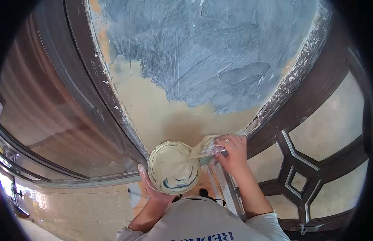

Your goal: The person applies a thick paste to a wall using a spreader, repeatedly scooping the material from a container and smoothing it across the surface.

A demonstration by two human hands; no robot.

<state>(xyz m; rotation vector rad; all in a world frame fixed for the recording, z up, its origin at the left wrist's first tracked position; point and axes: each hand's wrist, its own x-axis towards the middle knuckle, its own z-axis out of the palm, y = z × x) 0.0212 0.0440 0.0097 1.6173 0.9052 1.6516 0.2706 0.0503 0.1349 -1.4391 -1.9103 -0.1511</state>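
My left hand [155, 190] is closed round the underside and left side of a round bowl [151, 165]. Pale cream putty [172, 160] lies in the bowl, with blue-grey streaks of the bowl's inside showing through. My right hand [235, 152] grips a putty knife [208, 146] whose blade is coated with cream putty. The blade's left end is at the bowl's right rim; whether it touches cannot be made out. In front of both hands stands a wall panel [218, 68], blue-grey and rough above, smooth cream [142, 100] along its lower part and left edge.
A dark wooden frame [94, 80] with white spatters borders the panel on the left. The spattered frame [295, 72] on the right adjoins a dark lattice door [311, 168] with pale panes. Tiled floor [82, 205] and brown sheeting [137, 195] lie below.
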